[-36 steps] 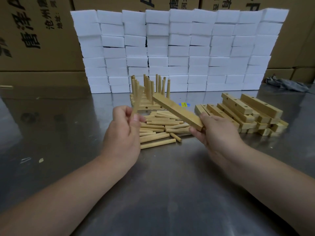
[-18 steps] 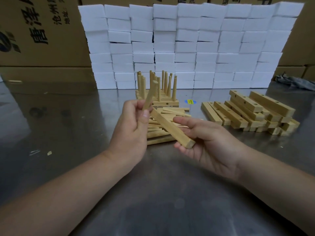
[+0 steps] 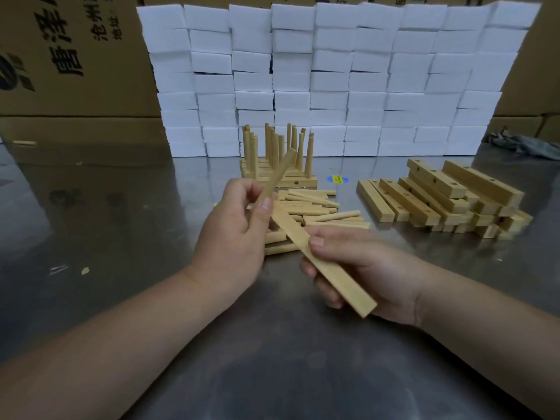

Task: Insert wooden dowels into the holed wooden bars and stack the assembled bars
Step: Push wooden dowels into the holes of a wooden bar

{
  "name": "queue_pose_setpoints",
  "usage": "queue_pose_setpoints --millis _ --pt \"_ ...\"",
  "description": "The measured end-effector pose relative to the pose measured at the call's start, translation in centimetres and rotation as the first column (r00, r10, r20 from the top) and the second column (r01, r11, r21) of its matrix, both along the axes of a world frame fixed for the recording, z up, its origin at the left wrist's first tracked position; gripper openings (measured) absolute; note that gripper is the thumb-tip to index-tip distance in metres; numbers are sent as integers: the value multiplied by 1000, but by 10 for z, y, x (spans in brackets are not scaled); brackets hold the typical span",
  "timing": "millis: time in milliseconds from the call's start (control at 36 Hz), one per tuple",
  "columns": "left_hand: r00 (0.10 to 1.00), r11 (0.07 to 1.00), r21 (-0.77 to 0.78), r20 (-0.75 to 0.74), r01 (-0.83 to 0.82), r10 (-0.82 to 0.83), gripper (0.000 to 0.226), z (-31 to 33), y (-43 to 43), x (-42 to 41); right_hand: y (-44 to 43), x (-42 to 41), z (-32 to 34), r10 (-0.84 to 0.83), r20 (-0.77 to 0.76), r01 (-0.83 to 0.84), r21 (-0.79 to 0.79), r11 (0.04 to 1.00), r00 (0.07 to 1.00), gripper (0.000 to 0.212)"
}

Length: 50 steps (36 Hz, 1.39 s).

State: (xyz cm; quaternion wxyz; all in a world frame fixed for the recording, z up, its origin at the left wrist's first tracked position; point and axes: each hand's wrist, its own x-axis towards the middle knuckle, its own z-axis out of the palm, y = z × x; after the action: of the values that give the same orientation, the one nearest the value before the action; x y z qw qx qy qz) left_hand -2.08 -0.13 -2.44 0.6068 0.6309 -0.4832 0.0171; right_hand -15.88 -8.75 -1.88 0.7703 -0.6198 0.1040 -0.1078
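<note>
My left hand pinches a wooden dowel that tilts up to the right. My right hand grips a wooden bar held slantwise above the table, its far end touching my left thumb. Its holes do not show from here. Behind my hands lies a heap of loose dowels. Farther back stands a stack of assembled bars with several dowels upright in it. A pile of holed bars lies at the right.
The steel table carries small wood chips at the left. A wall of white foam blocks stands at the back, with cardboard boxes behind it. A grey cloth lies far right. One stray dowel rests far left.
My right hand brought the bar down and toward me, shifting its grip to the middle. The left hand stayed put with its dowel, now meeting the bar's far end.
</note>
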Motion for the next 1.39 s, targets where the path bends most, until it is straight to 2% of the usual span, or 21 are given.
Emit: queue_pose_setpoints --millis 83,167,250,389,722,1000,1389 --pt "990 992 -9 60 -129 129 12 1 0 5 -6 1 4 -131 45 129 52 990 990 22" --pt "989 990 29 60 -135 133 23 -2 0 10 -20 0 6 -229 33 223 128 966 973 31" --pt "990 987 104 91 -121 112 24 -2 0 8 -25 0 4 -270 2 268 97 958 963 36" --pt "985 976 179 145 -123 98 23 2 5 3 -27 3 -1 -256 -21 257 61 965 966 37" --pt "974 976 141 176 -169 143 19 5 6 1 -24 3 -3 -259 31 261 -137 955 965 28" --pt "959 966 144 219 -214 180 18 5 6 3 -21 2 0 -289 86 297 -119 947 954 32" --pt "948 965 160 275 -209 160 19 3 5 5 -17 -1 3 -295 81 305 -161 939 952 34"
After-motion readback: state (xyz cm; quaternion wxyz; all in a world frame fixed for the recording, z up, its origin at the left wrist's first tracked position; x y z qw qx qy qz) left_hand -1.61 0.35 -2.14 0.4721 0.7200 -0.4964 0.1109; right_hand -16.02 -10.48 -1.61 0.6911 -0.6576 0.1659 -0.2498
